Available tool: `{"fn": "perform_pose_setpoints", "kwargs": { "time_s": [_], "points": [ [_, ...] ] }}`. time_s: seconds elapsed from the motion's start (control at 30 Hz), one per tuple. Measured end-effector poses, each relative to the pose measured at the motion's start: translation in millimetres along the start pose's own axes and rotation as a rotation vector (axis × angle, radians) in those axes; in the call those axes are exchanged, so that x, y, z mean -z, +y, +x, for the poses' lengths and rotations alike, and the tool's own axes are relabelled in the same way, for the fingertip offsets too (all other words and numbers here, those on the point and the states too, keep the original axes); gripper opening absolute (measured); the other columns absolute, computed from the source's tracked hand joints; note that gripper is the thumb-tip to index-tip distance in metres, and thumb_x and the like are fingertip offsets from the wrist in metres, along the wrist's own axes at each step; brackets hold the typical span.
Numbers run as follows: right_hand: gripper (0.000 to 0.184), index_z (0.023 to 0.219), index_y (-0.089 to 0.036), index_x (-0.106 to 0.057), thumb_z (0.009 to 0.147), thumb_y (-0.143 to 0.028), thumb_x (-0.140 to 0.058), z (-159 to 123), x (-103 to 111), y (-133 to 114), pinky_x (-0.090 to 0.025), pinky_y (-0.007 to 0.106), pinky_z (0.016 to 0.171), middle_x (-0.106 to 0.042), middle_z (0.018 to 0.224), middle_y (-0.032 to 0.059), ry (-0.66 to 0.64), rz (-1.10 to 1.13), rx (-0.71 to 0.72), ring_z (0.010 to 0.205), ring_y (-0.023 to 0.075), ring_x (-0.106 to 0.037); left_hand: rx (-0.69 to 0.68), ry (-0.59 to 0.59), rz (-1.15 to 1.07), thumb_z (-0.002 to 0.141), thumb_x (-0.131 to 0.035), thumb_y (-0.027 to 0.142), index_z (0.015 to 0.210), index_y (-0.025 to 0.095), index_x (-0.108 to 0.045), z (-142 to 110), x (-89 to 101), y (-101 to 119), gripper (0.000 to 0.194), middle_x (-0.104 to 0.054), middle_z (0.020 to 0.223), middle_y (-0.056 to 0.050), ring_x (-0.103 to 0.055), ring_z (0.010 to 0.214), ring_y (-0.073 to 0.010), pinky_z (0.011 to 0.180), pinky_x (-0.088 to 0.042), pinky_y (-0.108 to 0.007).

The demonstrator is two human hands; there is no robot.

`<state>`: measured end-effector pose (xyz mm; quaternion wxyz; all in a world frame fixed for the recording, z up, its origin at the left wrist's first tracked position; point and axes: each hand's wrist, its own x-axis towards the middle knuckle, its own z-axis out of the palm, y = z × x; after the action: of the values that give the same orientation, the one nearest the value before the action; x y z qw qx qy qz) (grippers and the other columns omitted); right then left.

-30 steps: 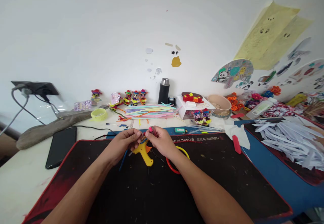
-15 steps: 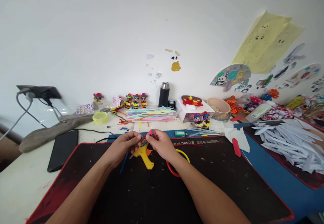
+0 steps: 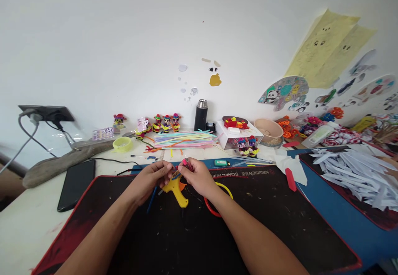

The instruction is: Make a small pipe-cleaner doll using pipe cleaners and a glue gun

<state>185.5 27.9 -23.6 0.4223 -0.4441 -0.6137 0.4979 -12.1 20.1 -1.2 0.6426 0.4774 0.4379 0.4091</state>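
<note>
My left hand (image 3: 156, 175) and my right hand (image 3: 198, 176) meet above the front mat, fingertips almost touching. Thumb and fingers of the left are pinched together on something too small to make out. In the closed fingers of my right hand is a small pink-red piece (image 3: 185, 162), its kind unclear. Directly below the hands lies a yellow hot glue gun (image 3: 177, 193) with an orange trigger, its front part hidden by the fingers. A blue stick (image 3: 151, 200) lies beside the left hand. Under the right wrist is a red and yellow ring (image 3: 213, 212).
Behind the black mat (image 3: 255, 225) lie pastel pipe cleaners (image 3: 186, 140), a black thermos (image 3: 201, 116), small figurines (image 3: 167, 124) and a white box (image 3: 225, 136). White paper strips (image 3: 354, 179) pile up at right. A black phone (image 3: 76, 186) and driftwood (image 3: 62, 163) are at left.
The view has shifted very slightly. Both hands keep the same pinched pose above the glue gun, with hardly any visible movement.
</note>
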Motion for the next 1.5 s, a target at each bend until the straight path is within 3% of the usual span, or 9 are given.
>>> {"fn": "perform_pose_setpoints", "kwargs": {
  "time_s": [0.3,0.8,1.23,1.5],
  "points": [
    [0.029,0.086,-0.021,-0.061,0.092,-0.049,-0.068,0.0,-0.1,0.3,-0.032,0.026,0.054,-0.045,0.063,-0.0065,0.003,0.0,-0.004,0.056,0.0129,-0.039,-0.001,-0.021,0.027,0.07,-0.095,0.054,0.08,0.018,-0.072,0.1,3.2,-0.3,0.044,-0.064,0.07,0.0,-0.052,0.06,-0.0133,0.056,-0.038,-0.025],
    [0.044,0.091,-0.021,-0.064,0.089,-0.064,-0.073,2.8,1.8,1.1,-0.029,0.024,0.049,-0.042,0.06,-0.0075,0.023,0.134,-0.007,0.05,0.0109,-0.036,-0.04,0.028,0.108,0.07,-0.091,0.061,0.077,0.019,-0.068,1.4,1.8,-1.1,0.049,-0.063,0.068,0.001,-0.052,0.059,-0.0139,0.057,-0.039,-0.026],
    [0.042,0.081,-0.022,-0.057,0.09,-0.06,-0.075,0.4,0.8,1.7,-0.029,0.025,0.05,-0.041,0.057,-0.0076,0.002,0.08,-0.032,0.052,0.0115,-0.036,-0.048,0.002,0.131,0.072,-0.09,0.063,0.079,0.019,-0.069,3.3,4.0,-5.1,0.049,-0.063,0.07,0.001,-0.053,0.06,-0.0142,0.058,-0.041,-0.027],
    [0.04,0.089,-0.021,-0.063,0.092,-0.06,-0.072,1.3,1.2,1.0,-0.03,0.024,0.049,-0.042,0.057,-0.0079,-0.001,0.148,-0.007,0.051,0.0111,-0.036,-0.037,0.011,0.123,0.071,-0.091,0.062,0.077,0.019,-0.069,2.6,2.7,-4.3,0.048,-0.063,0.07,0.001,-0.053,0.06,-0.0139,0.059,-0.042,-0.027]
  ]
}}
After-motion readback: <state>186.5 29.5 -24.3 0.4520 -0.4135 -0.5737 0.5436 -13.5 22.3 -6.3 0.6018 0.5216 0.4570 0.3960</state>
